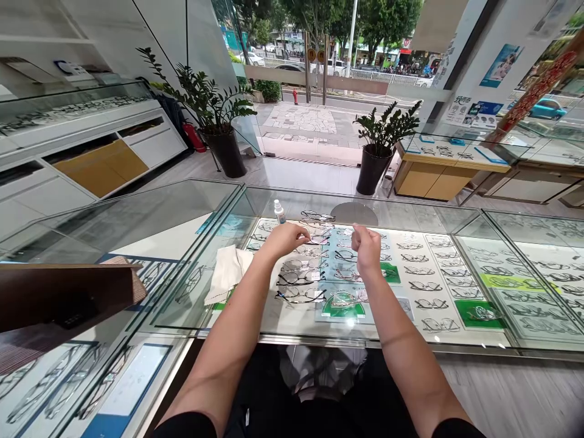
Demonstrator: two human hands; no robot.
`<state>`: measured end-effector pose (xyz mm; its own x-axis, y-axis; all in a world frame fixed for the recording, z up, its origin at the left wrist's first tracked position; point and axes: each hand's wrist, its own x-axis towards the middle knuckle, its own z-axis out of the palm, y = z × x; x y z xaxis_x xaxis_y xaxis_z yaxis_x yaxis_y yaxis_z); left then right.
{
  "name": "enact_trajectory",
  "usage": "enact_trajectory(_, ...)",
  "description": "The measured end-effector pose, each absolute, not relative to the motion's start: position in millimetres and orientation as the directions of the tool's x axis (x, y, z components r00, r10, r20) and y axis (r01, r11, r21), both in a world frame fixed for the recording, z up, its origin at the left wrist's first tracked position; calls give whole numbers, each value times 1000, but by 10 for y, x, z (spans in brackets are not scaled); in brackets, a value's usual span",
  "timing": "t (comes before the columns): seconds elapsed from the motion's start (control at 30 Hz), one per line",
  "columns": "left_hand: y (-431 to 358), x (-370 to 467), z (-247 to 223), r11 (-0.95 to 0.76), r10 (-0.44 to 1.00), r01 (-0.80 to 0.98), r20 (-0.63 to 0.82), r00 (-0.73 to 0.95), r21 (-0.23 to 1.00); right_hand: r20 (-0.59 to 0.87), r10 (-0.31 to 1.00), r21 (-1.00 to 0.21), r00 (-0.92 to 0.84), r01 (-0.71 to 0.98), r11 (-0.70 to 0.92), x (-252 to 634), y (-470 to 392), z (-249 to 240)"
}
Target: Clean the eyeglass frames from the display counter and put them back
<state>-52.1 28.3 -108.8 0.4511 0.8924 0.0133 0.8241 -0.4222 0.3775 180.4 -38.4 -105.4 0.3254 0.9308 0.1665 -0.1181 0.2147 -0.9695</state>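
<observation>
My left hand is over the glass counter, thumb and fingers pinched together at the edge of a pair of eyeglasses with pinkish lenses. To the right, my right hand is raised with fingers curled in; whatever it holds, if anything, is hidden. Between and below the hands, several eyeglasses form a column on the counter top. Another dark-framed pair lies beyond my left hand. A small white spray bottle stands behind that hand, and a cream cloth lies left of my forearm.
Under the glass counter, rows of eyeglasses sit on white and green display cards. A brown box-like object juts in at left. Beyond the counter stand two potted plants and a side display case.
</observation>
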Motion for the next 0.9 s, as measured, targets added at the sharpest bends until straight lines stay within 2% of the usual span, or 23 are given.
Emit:
enact_trajectory(0.37, 200, -470, -1019, -438, 881, 837, -28, 472, 329, 172, 940, -971, 295, -109, 212, 1795, -417, -1038)
enact_trajectory(0.53, 184, -468, -1004, -448, 874, 832, -38, 485, 326, 188, 940, -977, 284, -48, 210, 1792, -407, -1047)
enact_trajectory(0.67, 187, -464, -1019, -431, 885, 845, -37, 465, 316, 220, 938, -975, 266, 73, 208, 1794, -414, -1085)
enact_trajectory(0.77, 205, -464, -1045, -417, 893, 854, -34, 449, 310, 253, 943, -953, 215, 224, 204, 1820, -412, -1125)
enact_trajectory(0.9, 230, -477, -1067, -421, 891, 855, -37, 452, 301, 285, 957, -841, 54, 493, 223, 1826, -286, -1121)
